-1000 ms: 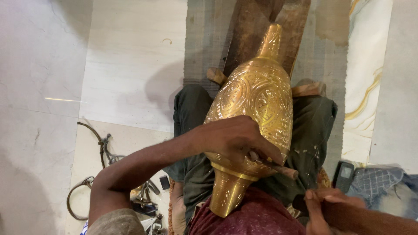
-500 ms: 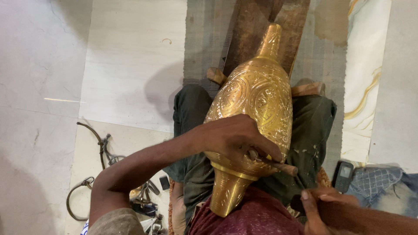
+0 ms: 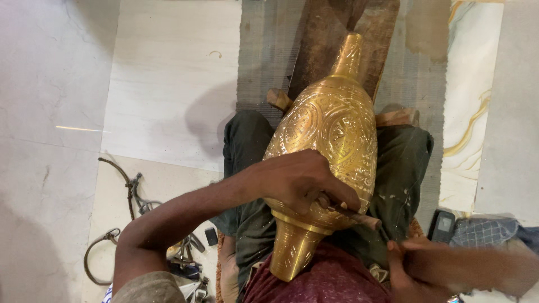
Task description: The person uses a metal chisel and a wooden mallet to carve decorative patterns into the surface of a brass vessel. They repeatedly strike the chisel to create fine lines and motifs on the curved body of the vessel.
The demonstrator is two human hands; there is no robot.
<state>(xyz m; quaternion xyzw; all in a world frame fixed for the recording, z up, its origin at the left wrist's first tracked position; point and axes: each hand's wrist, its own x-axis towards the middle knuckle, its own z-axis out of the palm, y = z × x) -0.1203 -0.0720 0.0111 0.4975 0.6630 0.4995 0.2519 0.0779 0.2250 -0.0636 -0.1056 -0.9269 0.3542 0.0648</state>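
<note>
Presently catalogued, seen from above:

Main item: brass vase [image 3: 331,134], gold-coloured, engraved with round and leafy patterns, lying on its side across the person's lap, narrow neck pointing away, flared foot towards the body.
Support: dark wooden plank [image 3: 331,39] under the neck end, laid over a grey mat [image 3: 264,50] on the pale floor.
Left hand [image 3: 300,182]: draped over the lower belly of the vase, fingers curled and pinching a thin metal tool [image 3: 351,213] whose tip meets the engraved metal.
Right hand [image 3: 412,266]: low at the frame's corner, blurred; fingers look closed, but what they grip cannot be told.
Legs: dark green trousers [image 3: 401,163] either side of the vase.
Floor, left: curved metal hooks and pincers [image 3: 132,191] in a loose heap.
Floor, right: small dark phone [image 3: 442,225] beside a checked cloth [image 3: 485,231].
</note>
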